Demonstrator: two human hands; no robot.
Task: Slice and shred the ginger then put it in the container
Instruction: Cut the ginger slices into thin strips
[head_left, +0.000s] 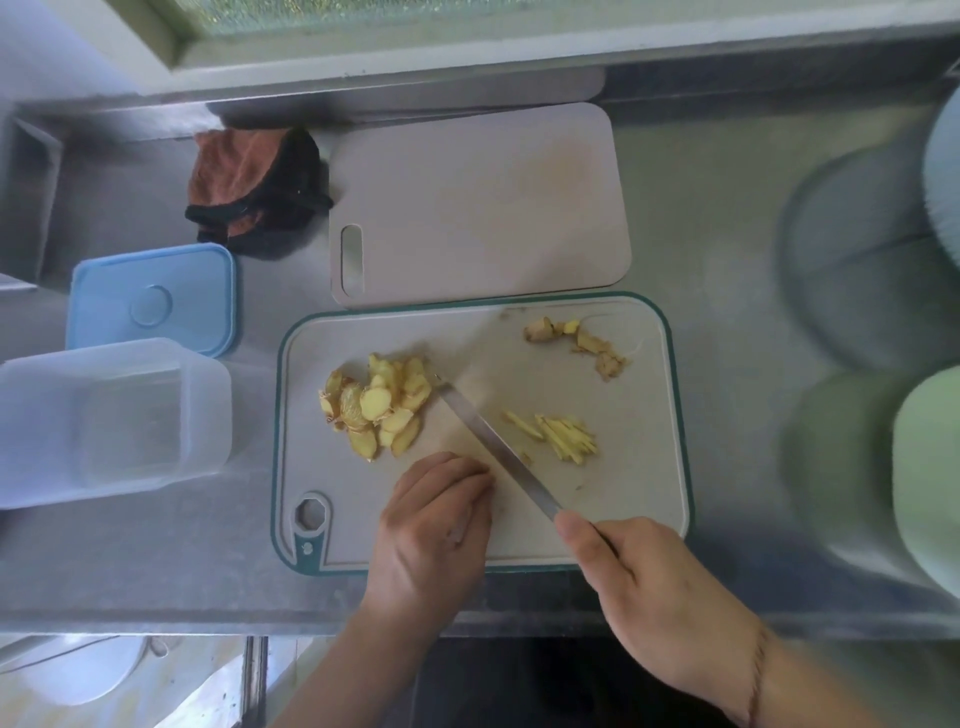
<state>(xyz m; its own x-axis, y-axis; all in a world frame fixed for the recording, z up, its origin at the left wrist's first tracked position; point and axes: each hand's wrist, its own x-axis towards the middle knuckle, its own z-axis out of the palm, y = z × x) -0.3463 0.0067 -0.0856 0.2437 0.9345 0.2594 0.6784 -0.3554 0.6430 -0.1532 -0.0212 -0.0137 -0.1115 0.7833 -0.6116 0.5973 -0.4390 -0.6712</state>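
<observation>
A pile of ginger slices (379, 408) lies on the left of the teal-rimmed cutting board (649, 364). Thin ginger shreds (563, 434) lie to the right of the knife blade (493, 449). Ginger peel and end scraps (582, 343) sit at the board's far right. My right hand (639, 582) grips the knife handle, with the blade slanting up-left toward the slices. My left hand (434, 525) rests on the board with fingers curled, just left of the blade; whatever is under its fingertips is hidden. A clear plastic container (109, 421) stands left of the board.
A blue lid (153, 301) lies behind the container. A second pale cutting board (478, 208) lies behind the first, with a brown-and-black cloth (254, 192) to its left. Green and blue bowls (883, 364) crowd the right side. The counter's front edge runs below the board.
</observation>
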